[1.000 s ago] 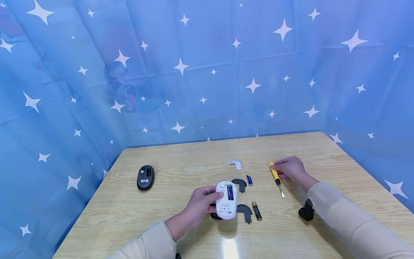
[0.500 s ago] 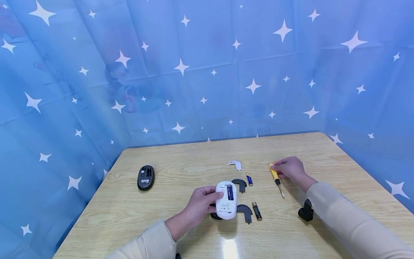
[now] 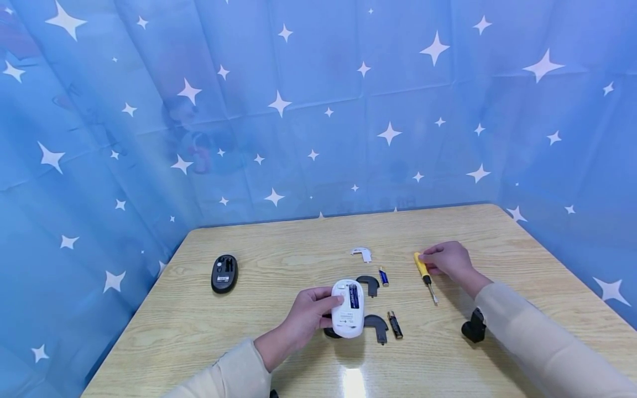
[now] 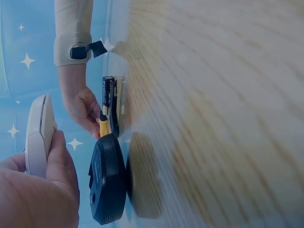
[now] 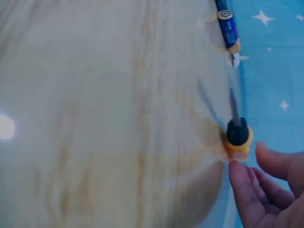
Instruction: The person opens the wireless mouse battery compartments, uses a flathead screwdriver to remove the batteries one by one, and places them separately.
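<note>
My left hand [image 3: 304, 315] grips a white computer mouse [image 3: 348, 320] by its left side, underside towards the camera. Dark blue batteries [image 3: 354, 296] sit in the mouse's uncovered slot. Below it a black mouse [image 4: 108, 180] lies on the table, mostly hidden in the head view. At the right, my right hand [image 3: 448, 261] is beside the yellow handle of a screwdriver [image 3: 423, 270], its tip pointing towards me. In the right wrist view a gap shows between thumb [image 5: 271, 159] and fingers, with the handle right at the fingertips.
Another black mouse [image 3: 224, 274] lies underside up at the left. Two dark battery covers [image 3: 370, 283], a white cover [image 3: 363, 253], a blue battery [image 3: 383, 276] and a black battery [image 3: 395, 324] lie between the hands. A starry blue curtain [image 3: 318, 110] hangs behind the wooden table [image 3: 278, 249].
The screwdriver's handle end has lowered slightly, and my right hand has shifted a little right, its fingertips now at the handle's edge. My left hand holds the white mouse in place.
</note>
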`<state>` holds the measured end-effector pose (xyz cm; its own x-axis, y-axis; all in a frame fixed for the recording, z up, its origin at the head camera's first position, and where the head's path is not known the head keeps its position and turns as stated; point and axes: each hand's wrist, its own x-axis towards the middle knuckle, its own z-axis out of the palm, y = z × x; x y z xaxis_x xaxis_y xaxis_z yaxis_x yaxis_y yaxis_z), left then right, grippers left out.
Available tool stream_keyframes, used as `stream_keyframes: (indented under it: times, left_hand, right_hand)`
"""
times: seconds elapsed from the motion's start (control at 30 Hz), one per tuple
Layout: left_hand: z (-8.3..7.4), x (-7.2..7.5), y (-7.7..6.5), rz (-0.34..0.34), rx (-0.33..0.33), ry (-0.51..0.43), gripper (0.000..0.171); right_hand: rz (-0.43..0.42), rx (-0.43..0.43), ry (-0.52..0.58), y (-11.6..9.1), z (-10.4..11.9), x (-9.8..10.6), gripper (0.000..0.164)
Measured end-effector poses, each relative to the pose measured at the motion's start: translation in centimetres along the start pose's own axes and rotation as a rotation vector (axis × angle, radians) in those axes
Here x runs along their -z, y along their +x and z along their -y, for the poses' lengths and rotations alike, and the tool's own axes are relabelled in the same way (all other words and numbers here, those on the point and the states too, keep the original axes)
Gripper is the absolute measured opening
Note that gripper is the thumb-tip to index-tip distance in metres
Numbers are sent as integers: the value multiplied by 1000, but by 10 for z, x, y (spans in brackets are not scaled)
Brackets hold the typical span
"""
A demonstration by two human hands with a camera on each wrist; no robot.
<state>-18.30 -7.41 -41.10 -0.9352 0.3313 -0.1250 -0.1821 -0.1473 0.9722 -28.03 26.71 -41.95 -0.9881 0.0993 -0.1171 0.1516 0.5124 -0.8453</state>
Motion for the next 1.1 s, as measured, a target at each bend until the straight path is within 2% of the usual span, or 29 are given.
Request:
stream_keyframes:
  times: [0.2,0.37,0.57,0.87,1.1]
  left_hand:
    - [0,0,0,-7,5,-4,32]
    - [0,0,1,-6,9,-3,31]
    - [0,0,1,-4,13,-5,32]
    - [1,0,2,7,13,-16,33]
    - [1,-1,2,10,16,-20,34]
  right_hand:
    - [12,48,9,-9,9,5,41]
    - [69,91,59,-20,22,2,49]
    - [186,162,149,-31,42,-12,53]
    - [361,220,286,-45,62,-34,51]
    - [486,297,241,-53,71,-48,42]
